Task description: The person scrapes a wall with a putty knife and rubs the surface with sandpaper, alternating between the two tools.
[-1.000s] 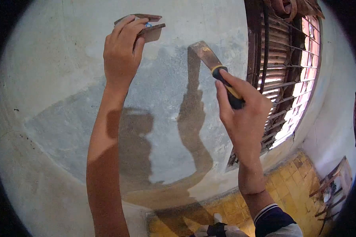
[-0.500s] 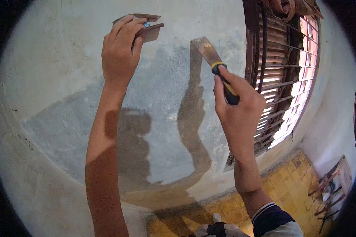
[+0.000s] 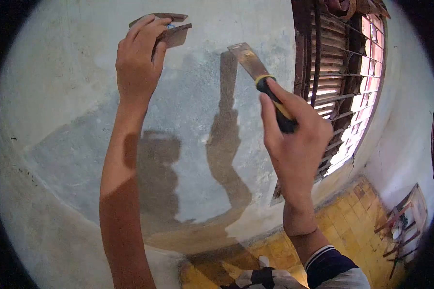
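Observation:
My right hand (image 3: pixel 299 130) is closed round the black and yellow handle of a putty knife (image 3: pixel 248 60). Its broad metal blade points up and to the left, with the tip close to the grey patch (image 3: pixel 193 91) on the wall. Up at the left, my left hand (image 3: pixel 137 62) has its fingers bent over a flat brown piece (image 3: pixel 176 36) with straight edges. A small bluish spot shows beside the fingertips, and the hand covers much of this piece, so I cannot tell its kind.
Right of the grey patch is a barred window (image 3: pixel 340 77) with a dark wooden frame and slats. Yellow floor tiles (image 3: pixel 345 216) lie below. A wooden chair-like piece of furniture (image 3: pixel 410 216) stands at the lower right. Shadows of my arms fall across the wall.
The view has shifted slightly, with wall and window a little further left. The putty knife's tip has moved a little away from the wall, and its handle sits slightly lower and to the right.

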